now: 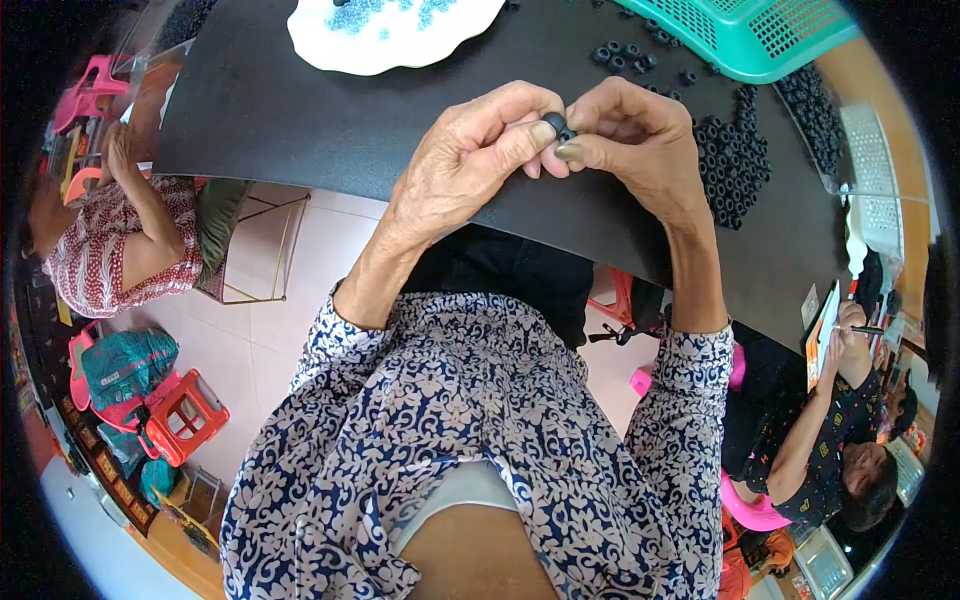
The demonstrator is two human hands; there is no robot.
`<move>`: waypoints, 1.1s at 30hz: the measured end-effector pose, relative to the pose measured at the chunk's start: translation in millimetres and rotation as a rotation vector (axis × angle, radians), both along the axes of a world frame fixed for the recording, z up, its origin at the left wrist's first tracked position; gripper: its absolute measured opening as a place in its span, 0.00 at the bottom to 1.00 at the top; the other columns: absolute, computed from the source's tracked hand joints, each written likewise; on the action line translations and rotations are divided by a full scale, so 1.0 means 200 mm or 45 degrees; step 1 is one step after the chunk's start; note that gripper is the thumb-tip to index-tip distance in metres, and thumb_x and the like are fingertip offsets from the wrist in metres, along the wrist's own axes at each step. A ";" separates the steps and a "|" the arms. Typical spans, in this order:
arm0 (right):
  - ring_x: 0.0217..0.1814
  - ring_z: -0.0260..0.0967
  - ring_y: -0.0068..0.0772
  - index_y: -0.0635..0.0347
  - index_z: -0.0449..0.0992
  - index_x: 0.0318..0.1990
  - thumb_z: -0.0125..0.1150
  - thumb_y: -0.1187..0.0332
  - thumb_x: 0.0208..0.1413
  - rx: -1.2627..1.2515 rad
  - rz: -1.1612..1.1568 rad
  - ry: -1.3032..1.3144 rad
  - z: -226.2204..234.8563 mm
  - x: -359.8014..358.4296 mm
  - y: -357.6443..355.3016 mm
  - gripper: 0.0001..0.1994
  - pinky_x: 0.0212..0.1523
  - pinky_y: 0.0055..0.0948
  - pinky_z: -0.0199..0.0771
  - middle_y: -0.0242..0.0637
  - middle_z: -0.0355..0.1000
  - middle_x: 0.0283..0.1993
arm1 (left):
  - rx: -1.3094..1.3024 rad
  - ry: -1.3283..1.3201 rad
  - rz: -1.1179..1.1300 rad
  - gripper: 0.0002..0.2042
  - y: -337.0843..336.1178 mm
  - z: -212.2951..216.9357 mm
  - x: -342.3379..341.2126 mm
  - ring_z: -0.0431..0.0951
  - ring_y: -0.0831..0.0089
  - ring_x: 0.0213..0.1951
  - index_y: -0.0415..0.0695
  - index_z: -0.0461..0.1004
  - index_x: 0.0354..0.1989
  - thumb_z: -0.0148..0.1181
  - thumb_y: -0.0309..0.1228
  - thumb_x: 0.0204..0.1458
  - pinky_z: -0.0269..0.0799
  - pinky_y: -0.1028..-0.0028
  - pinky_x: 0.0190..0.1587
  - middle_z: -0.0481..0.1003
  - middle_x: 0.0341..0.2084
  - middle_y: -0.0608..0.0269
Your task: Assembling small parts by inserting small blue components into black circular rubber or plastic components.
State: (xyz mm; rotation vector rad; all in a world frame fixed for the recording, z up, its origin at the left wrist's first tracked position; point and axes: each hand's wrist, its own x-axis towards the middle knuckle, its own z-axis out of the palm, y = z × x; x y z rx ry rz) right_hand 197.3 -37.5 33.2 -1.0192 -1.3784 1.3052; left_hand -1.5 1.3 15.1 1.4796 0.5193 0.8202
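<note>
Pinching: left hand (470, 160) and right hand (630, 140) meet fingertip to fingertip on a small black ring (556, 125)
Fingers: curled, pressed together on it
Ring: above black table (300, 110) edge
Beyond: loose ring pile (732, 165), green basket (750, 30)

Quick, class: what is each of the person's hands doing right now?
Left hand: closed, pinching the small black ring between its fingertips.
Right hand: closed, fingertips on the same ring.
</note>
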 end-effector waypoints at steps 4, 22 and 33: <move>0.33 0.71 0.15 0.63 0.74 0.36 0.71 0.80 0.44 -0.020 0.014 0.061 0.00 0.00 0.01 0.13 0.35 0.14 0.73 0.29 0.74 0.33 | -0.067 -0.022 -0.030 0.11 0.00 0.00 0.02 0.77 0.77 0.31 0.38 0.73 0.42 0.50 0.33 0.62 0.72 0.79 0.34 0.76 0.26 0.63; 0.31 0.75 0.20 0.64 0.73 0.35 0.69 0.79 0.46 -0.041 0.110 0.031 -0.04 0.10 0.03 0.10 0.32 0.16 0.75 0.33 0.75 0.30 | 0.200 0.124 -0.082 0.09 0.02 0.00 0.07 0.78 0.77 0.30 0.37 0.72 0.45 0.52 0.28 0.60 0.74 0.78 0.35 0.77 0.25 0.62; 0.28 0.71 0.15 0.62 0.71 0.33 0.71 0.78 0.44 -0.104 0.133 0.035 -0.04 0.12 0.05 0.12 0.30 0.14 0.71 0.29 0.72 0.28 | 0.212 0.094 -0.032 0.08 -0.01 0.01 0.10 0.81 0.70 0.31 0.39 0.72 0.43 0.49 0.27 0.59 0.75 0.74 0.34 0.78 0.25 0.57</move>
